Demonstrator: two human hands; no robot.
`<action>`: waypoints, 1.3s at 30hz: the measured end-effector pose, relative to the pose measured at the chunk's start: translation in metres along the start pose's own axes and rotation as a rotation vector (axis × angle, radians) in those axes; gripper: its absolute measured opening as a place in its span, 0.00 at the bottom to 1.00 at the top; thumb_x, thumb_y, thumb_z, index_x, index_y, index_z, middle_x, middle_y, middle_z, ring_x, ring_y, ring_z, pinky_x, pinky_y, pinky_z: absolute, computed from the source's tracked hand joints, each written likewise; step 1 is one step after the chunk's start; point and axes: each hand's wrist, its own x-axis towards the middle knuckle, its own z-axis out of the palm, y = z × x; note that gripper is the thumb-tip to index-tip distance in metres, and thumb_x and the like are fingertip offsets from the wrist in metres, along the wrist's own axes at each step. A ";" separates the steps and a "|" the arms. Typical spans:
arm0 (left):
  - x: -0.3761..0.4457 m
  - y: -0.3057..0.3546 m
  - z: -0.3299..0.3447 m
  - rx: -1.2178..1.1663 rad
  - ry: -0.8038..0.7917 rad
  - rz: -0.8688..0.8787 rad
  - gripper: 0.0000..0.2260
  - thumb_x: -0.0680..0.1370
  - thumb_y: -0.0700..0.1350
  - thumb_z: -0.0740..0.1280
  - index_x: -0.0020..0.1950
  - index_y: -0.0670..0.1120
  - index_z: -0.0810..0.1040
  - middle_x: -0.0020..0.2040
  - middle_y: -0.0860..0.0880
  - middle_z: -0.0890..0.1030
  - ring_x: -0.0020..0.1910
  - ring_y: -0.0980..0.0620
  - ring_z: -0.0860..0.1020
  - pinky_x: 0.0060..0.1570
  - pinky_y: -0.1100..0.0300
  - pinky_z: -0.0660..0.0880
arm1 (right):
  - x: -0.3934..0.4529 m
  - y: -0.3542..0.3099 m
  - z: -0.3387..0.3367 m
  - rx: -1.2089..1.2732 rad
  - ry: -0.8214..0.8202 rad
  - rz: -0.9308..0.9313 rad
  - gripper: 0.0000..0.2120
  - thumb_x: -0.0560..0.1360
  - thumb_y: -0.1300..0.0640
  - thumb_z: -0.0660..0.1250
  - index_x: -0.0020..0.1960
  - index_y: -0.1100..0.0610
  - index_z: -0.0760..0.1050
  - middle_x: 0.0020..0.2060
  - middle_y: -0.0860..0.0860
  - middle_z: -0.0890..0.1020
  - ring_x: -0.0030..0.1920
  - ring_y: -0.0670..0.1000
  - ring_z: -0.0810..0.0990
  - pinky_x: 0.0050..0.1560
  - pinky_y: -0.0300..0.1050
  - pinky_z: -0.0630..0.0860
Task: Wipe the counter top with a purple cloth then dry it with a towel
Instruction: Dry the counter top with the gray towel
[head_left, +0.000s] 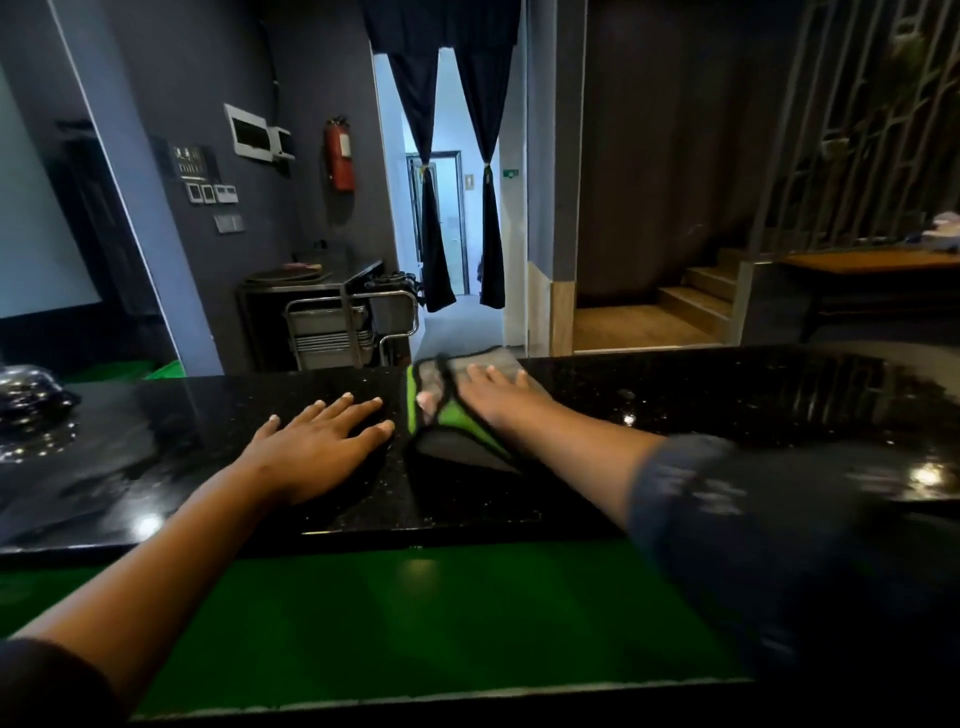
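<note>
Straight fingers (498, 376) of the right hand (493, 397) press flat on the grey-and-green towel (457, 410), which lies under them near the black worktop's (727, 405) far edge. Just beside it, the left hand (317, 441) rests flat, fingers spread.

Left hand (317, 441) is laid flat, palm down, fingers straight and spread. Right hand (496, 397) is extended further forward, fingers straight (thumb blurred), palm pressed down. Both forearms are bare; the right sleeve is blurred.
</note>
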 end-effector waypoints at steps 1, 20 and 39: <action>-0.001 -0.001 0.000 0.007 -0.010 0.009 0.26 0.78 0.65 0.42 0.75 0.63 0.45 0.78 0.55 0.45 0.77 0.52 0.45 0.74 0.43 0.43 | 0.012 -0.008 -0.003 0.009 -0.010 0.036 0.29 0.83 0.45 0.46 0.79 0.56 0.42 0.78 0.58 0.44 0.78 0.60 0.43 0.75 0.59 0.42; -0.003 0.004 -0.004 -0.039 -0.020 -0.035 0.26 0.78 0.66 0.43 0.76 0.63 0.48 0.78 0.53 0.48 0.77 0.49 0.48 0.73 0.41 0.44 | -0.023 0.041 0.013 -0.043 0.069 0.043 0.34 0.76 0.29 0.40 0.78 0.42 0.44 0.79 0.55 0.45 0.78 0.60 0.44 0.73 0.65 0.40; -0.005 -0.002 -0.003 -0.071 0.017 0.022 0.26 0.79 0.64 0.43 0.76 0.62 0.49 0.79 0.52 0.48 0.77 0.47 0.47 0.72 0.38 0.44 | -0.005 -0.012 0.029 -0.051 0.028 0.079 0.33 0.76 0.29 0.43 0.78 0.40 0.46 0.79 0.51 0.46 0.78 0.57 0.45 0.75 0.63 0.41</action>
